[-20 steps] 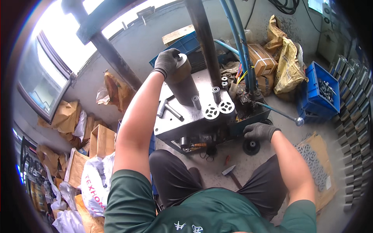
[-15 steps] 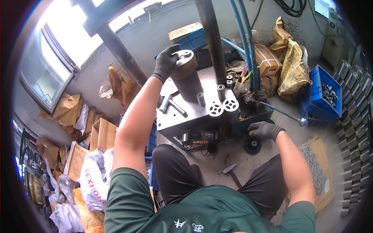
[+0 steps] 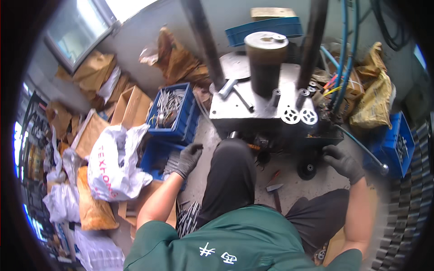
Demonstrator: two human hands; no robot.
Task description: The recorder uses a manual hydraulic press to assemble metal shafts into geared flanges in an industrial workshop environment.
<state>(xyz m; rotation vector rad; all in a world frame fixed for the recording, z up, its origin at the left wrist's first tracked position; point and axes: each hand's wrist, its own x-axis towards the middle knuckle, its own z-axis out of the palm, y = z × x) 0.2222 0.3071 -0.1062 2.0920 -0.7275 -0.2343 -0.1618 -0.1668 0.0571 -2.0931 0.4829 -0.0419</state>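
In the head view, the left hand (image 3: pixel 190 159) is hanging left of centre, released, beside a blue bin (image 3: pixel 153 152). Right of centre, the right hand (image 3: pixel 342 161) is hovering, loosely bent and empty, near a black wheel (image 3: pixel 306 174). A dark cylinder (image 3: pixel 266 72) is standing upper centre.

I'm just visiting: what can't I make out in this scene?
All in the head view:
Two dark posts: tops cut off by the upper edge.
Stacked metal pieces at right: blurred near the rim, too small to count.
Lower blue crate: partly covered by the white bag and left hand.
Beneath the metal table: mostly lost in shadow.
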